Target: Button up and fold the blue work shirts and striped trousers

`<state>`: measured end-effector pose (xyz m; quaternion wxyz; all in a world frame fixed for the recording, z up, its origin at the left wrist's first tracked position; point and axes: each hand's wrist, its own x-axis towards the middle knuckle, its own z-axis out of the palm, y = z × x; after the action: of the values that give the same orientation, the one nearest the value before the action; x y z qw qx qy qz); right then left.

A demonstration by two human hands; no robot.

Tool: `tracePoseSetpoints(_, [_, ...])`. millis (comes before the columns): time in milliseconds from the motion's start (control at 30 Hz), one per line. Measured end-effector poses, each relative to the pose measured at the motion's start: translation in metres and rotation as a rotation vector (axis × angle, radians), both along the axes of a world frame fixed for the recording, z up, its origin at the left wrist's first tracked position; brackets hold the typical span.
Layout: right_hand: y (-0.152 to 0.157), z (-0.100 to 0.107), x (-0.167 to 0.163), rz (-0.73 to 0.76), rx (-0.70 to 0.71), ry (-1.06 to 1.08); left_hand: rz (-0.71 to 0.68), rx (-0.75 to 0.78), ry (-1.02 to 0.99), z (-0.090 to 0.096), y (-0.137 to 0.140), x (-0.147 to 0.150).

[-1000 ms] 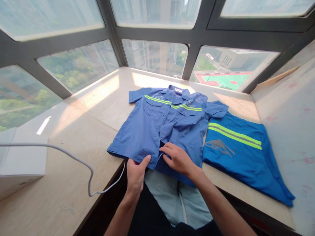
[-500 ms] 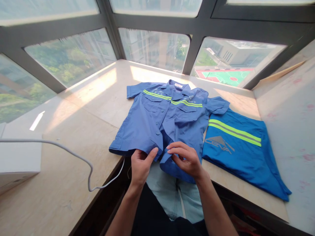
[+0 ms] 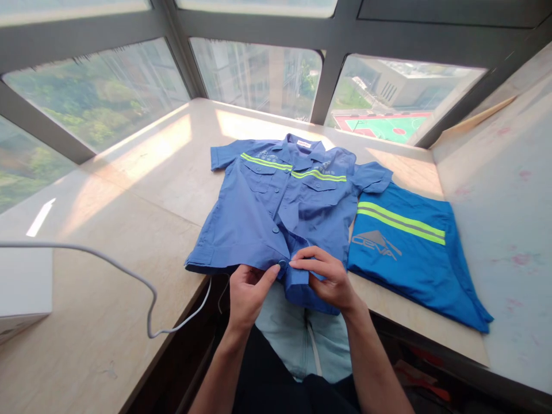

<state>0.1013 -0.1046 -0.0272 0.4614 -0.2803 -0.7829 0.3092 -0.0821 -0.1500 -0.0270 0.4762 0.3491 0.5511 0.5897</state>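
Grey "CEVA" lettering (image 3: 376,245) on garment (image 3: 414,282) beside shirt (image 3: 254,221); collar label (image 3: 304,144) unreadable.

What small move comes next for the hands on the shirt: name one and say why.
Probably bring the edge of the blue shirt pinched by the right hand onto the lowest visible button: the left hand has its thumb at that button, the right hand is close beside it, and the front gapes just above.

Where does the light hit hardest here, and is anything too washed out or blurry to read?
Head view: sunlight hits hardest in patches on the ledge beneath the windows; head view: scenery outside looks hazy; head view: chest lettering on the collared shirt is too soft to read.
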Motion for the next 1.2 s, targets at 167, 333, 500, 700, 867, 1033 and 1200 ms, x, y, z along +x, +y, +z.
tracePoseSetpoints(167, [-0.002, 0.001, -0.003, -0.091, 0.073, -0.065, 0.007, -0.003, 0.028, 0.003, 0.0, 0.005])
tracePoseSetpoints(333, [-0.004, 0.004, -0.008, -0.141, 0.141, -0.036, -0.058, -0.01, 0.095, 0.006, 0.003, 0.005])
tracePoseSetpoints(500, [-0.004, 0.001, -0.01, -0.189, 0.192, 0.002, -0.069, -0.045, 0.089, 0.013, 0.005, 0.005])
tracePoseSetpoints(700, [-0.004, -0.002, -0.008, -0.165, 0.111, 0.038, -0.05, -0.045, 0.015, 0.011, 0.004, 0.009])
tracePoseSetpoints(867, [-0.005, -0.002, -0.005, -0.174, 0.146, 0.002, -0.032, -0.064, -0.099, 0.008, 0.005, 0.011])
tracePoseSetpoints(1033, [-0.008, -0.005, -0.005, -0.259, 0.263, 0.013, -0.018, -0.157, -0.242, 0.015, 0.009, 0.015])
tracePoseSetpoints(1200, [-0.01, -0.01, -0.007, -0.261, 0.256, 0.076, -0.041, -0.235, -0.18, 0.023, 0.01, 0.016])
